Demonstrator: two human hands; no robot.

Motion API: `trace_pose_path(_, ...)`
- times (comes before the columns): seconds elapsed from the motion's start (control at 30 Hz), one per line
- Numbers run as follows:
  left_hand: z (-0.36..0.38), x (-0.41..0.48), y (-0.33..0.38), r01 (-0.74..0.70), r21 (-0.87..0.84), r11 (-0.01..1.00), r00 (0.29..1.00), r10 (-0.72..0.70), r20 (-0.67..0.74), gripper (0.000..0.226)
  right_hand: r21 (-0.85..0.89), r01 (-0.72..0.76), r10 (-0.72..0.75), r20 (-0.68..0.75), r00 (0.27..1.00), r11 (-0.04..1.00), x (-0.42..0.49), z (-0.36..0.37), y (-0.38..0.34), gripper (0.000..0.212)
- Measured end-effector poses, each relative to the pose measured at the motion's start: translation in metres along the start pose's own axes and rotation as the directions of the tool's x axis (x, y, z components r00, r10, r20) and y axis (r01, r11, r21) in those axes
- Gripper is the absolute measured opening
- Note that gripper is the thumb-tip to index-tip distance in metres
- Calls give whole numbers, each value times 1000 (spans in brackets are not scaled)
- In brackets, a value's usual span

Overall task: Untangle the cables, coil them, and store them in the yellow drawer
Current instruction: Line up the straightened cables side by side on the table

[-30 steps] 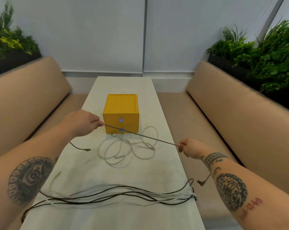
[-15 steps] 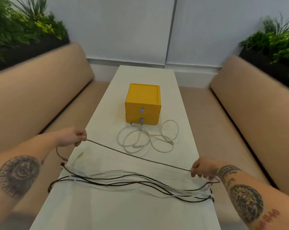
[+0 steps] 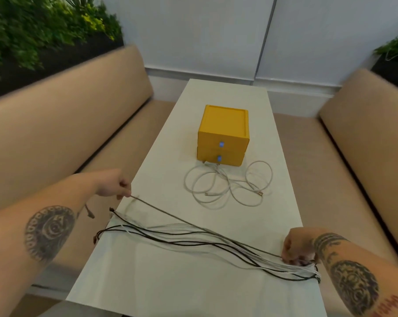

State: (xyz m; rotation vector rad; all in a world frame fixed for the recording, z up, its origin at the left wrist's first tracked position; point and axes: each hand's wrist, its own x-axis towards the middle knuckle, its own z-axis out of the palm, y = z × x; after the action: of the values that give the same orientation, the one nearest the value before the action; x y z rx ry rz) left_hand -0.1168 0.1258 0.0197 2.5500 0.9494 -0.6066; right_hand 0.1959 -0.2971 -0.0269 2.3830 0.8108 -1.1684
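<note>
White table (image 3: 273, 184) between tan benches (image 3: 63, 124) — yellow drawer (image 3: 223, 138) beyond loose white cables (image 3: 227, 186), both hands' fingers (image 3: 125, 191) pinching brown cable (image 3: 193, 227).

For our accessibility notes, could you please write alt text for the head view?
Two bare hands, left hand and right hand, stretch a thin dark cable over straightened black and white cables on a white table; beyond, loose white cable loops lie before a closed yellow two-drawer box.

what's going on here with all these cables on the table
A person is sorting cables on a long white table. The left hand and right hand each pinch one end of a dark cable, stretched over a row of straightened dark and white cables. A loose tangle of white cables lies before the yellow drawer unit, whose drawers are closed.
</note>
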Motion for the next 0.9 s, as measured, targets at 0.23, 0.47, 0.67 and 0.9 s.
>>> trace_pose_path(0.23,44,15,-1,-51,-9,999,997,51,51,9,-36,-24,23,-39,999,999,-6,-4,-1,22)
trace_pose_path(0.47,64,26,20,-142,-73,987,990,142,-12,4,193,210,-179,-167,970,958,8,-6,-19,20)
trace_pose_path(0.67,102,30,51,-211,-116,971,977,206,-50,8,232,458,-363,-356,861,858,20,22,-77,21)
trace_pose_path(0.9,118,34,64,-226,-84,971,974,225,-20,11,197,483,-379,-402,834,853,31,38,-87,11)
